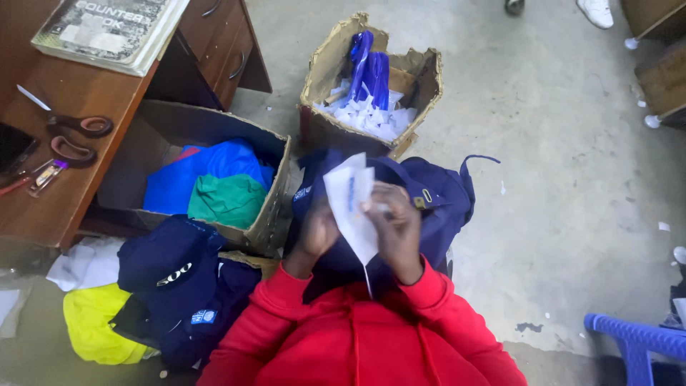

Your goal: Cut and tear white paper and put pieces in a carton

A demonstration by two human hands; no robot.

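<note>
A white paper piece [351,204] with blue print stands between my two hands, above a navy blue cap-like fabric item [436,196] on my lap. My right hand [397,227] pinches the paper's right edge. My left hand [317,230] grips its lower left side, with fingers partly hidden behind the paper. Both arms wear red sleeves [457,314].
A torn carton [325,71] ahead holds white paper scraps and blue pieces. A second carton [275,207] at left holds blue and green cloth. Navy caps [171,264] and yellow cloth [89,322] lie on the floor. Scissors [75,129] lie on a wooden desk [50,207]; a blue plastic stool [636,343] stands at right.
</note>
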